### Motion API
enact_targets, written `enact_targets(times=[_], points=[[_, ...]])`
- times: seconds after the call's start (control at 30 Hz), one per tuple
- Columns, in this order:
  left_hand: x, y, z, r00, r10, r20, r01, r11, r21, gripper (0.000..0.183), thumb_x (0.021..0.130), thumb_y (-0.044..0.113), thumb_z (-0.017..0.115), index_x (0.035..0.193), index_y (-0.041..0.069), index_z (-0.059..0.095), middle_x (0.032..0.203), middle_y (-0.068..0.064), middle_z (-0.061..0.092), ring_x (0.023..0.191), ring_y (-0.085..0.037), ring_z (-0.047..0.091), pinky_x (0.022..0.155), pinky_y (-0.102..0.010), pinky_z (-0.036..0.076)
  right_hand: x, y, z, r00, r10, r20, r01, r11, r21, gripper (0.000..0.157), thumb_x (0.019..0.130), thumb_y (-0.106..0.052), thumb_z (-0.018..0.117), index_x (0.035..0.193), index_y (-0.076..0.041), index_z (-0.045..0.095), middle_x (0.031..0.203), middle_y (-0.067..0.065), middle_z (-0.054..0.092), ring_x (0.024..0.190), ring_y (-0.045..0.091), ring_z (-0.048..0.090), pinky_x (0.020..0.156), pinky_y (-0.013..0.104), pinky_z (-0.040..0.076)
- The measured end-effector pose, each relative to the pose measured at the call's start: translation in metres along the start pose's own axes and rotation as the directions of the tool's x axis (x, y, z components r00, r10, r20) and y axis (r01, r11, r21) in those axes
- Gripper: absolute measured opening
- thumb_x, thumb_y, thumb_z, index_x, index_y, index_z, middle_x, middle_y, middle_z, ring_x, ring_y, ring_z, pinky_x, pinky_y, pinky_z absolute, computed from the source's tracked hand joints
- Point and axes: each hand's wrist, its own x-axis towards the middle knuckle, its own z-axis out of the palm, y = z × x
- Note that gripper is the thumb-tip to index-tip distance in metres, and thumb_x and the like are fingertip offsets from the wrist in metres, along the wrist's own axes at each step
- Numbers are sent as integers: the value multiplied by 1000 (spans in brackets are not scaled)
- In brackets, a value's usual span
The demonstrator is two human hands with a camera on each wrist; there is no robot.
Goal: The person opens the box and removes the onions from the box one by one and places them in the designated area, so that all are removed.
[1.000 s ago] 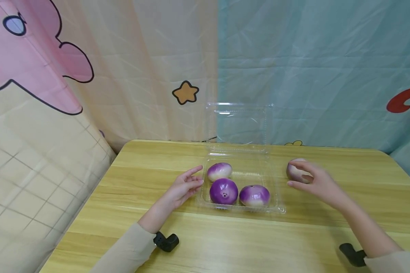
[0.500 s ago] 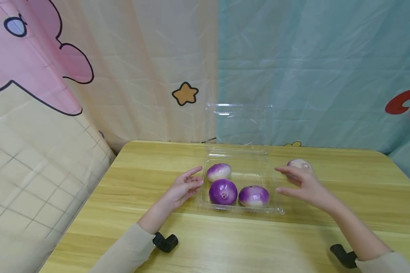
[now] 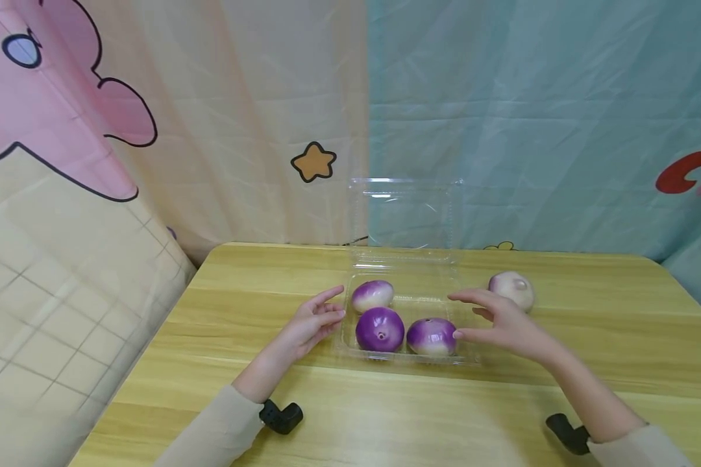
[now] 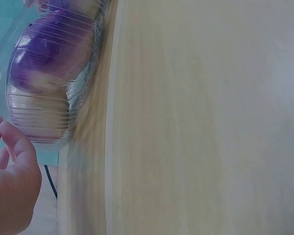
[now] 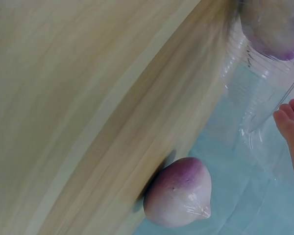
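My left hand (image 3: 314, 323), fingers relaxed, touches the clear container's (image 3: 423, 305) rim; my right hand (image 3: 511, 326), fingers parted and unloaded, is opposite; three purple-white bulbs (image 3: 380, 329) sit inside. A fourth bulb (image 3: 513, 289) lies right, on the wood-grain table (image 3: 397, 415); printed curtains (image 3: 520, 117) hang behind.

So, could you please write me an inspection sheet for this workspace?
Surface: wood-grain table, glare near the front.
Job's things: three purple-white bulbs in the clear box, lid raised; fourth bulb on the table, right of the box.
Clutter: nothing seen.
Grips: left grip at the box's left edge, pinch unclear; right grip by its right edge, holding nothing.
Cables: nothing certain; thin dark line behind the table unidentified.
Surroundings: printed curtain behind.
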Motion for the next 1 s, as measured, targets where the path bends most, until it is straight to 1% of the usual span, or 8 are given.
enact_targets(times=[0.17,0.27,0.4,0.47,0.5,0.7,0.87,1.0], points=[[-1,2,0,1000,7,-6,-7,1000,26,57,89,-4,54,142,5,35,96,-5,54,78,-11,52,69,-19,46,1,-3,2,998,-50,-41,49,999,-18,54,78,-11,75,125,3,53,124,20,54,115,38,48,92,48,42],[-1,2,0,1000,4,-7,-4,1000,19,58,89,-4,54,142,6,35,96,-5,54,79,-11,52,69,-18,46,1,-1,5,998,-49,-40,49,999,-16,54,78,-12,75,125,2,54,124,17,55,115,35,50,93,43,43],[-1,0,-2,1000,4,7,-4,1000,7,58,89,-4,54,143,6,34,94,-3,54,78,-10,52,69,-18,46,1,1,10,999,-34,-36,33,999,-13,54,78,-15,76,125,1,54,124,13,56,116,23,51,95,39,42],[-2,-1,-2,1000,6,12,-7,1000,7,58,90,-4,53,143,5,34,94,-2,54,78,-9,52,69,-18,46,2,1,12,999,-34,-30,33,999,-13,54,78,-16,76,125,0,54,124,13,56,116,20,50,95,39,43],[-2,-1,-3,1000,9,16,-10,1000,6,57,90,-5,53,143,4,33,93,-2,55,78,-9,53,69,-18,46,2,0,13,999,-40,-24,40,999,-10,54,78,-16,75,125,0,54,124,14,56,117,20,50,95,41,42],[-2,-1,-2,1000,11,16,-11,1000,3,57,90,-6,51,143,3,33,90,1,55,77,-9,53,69,-18,46,6,0,18,998,-49,47,50,998,-39,55,80,-21,74,126,-2,54,125,13,55,117,31,49,96,49,40],[-2,-1,-3,1000,13,11,-13,1000,5,57,90,-7,52,143,3,34,89,1,55,77,-9,53,69,-18,46,9,-2,23,996,-37,83,46,994,-102,55,79,-27,74,126,-6,55,126,10,55,117,32,49,95,50,41],[-1,-1,-2,1000,9,5,-9,1000,0,57,89,-6,53,142,4,34,90,0,56,76,-9,53,69,-18,47,13,-4,27,994,-34,105,46,992,-120,55,79,-29,74,125,-6,56,126,10,56,117,32,50,93,50,42]])
